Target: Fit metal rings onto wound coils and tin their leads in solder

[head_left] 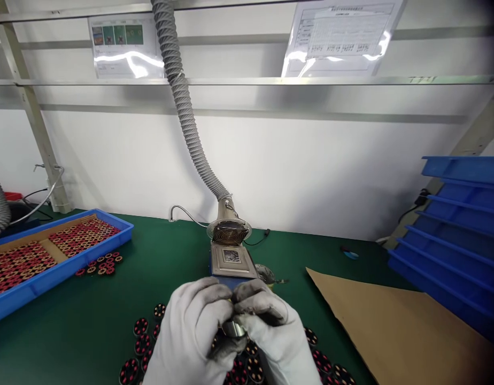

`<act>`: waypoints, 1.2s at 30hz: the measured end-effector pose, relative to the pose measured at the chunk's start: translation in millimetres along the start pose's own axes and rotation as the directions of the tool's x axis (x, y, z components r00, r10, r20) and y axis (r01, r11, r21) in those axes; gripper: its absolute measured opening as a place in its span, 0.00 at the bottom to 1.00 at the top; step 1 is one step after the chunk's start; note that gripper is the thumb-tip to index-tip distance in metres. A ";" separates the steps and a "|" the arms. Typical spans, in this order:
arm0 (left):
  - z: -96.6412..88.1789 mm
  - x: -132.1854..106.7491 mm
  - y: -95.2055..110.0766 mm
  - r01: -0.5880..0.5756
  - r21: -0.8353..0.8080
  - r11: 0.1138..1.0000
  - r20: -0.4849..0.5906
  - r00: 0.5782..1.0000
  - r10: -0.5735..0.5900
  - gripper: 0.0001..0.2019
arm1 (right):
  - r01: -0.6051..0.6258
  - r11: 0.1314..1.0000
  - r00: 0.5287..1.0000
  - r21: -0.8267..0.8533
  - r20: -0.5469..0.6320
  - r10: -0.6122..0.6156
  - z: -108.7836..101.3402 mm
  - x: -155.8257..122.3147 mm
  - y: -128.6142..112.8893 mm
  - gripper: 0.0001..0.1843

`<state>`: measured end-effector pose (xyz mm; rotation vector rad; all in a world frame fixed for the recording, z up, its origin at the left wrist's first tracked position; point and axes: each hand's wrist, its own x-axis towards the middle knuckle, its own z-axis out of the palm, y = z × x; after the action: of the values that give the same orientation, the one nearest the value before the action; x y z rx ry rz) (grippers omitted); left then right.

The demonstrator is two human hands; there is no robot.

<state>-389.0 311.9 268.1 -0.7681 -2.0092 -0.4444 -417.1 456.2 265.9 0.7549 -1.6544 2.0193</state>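
Observation:
My left hand (193, 329), in a white glove with dirty grey fingertips, is closed on one side of a small shiny metal part (234, 329) with a curved rim. Pinching the same part from the other side is my right hand (273, 321), gloved alike. The fingers cover most of it, so its full shape is hidden. Below and around both hands lie many small round black discs (141, 344) with red or cream dots. Just beyond the fingertips stands a flat metal plate device (233, 260) on a blue base.
A grey extraction hose (186, 107) ends in a hood (230, 227) over the plate. At left, a blue tray (124, 230) holds rows of discs, with a loose pile (105, 263) beside it. Cardboard (407, 326) and stacked blue trays (451, 256) occupy the right. A round tin (265, 274) sits behind my right hand.

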 end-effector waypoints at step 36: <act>-4.2 0.1 -14.2 0.371 -0.601 0.708 0.108 0.915 -0.388 0.15 | -0.592 0.490 0.775 0.640 0.285 0.564 21.3 -10.6 38.2 0.21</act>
<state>-395.9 299.0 270.2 -0.7045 -2.0037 -1.4019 -430.0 427.8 233.5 0.4543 -1.1854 3.2553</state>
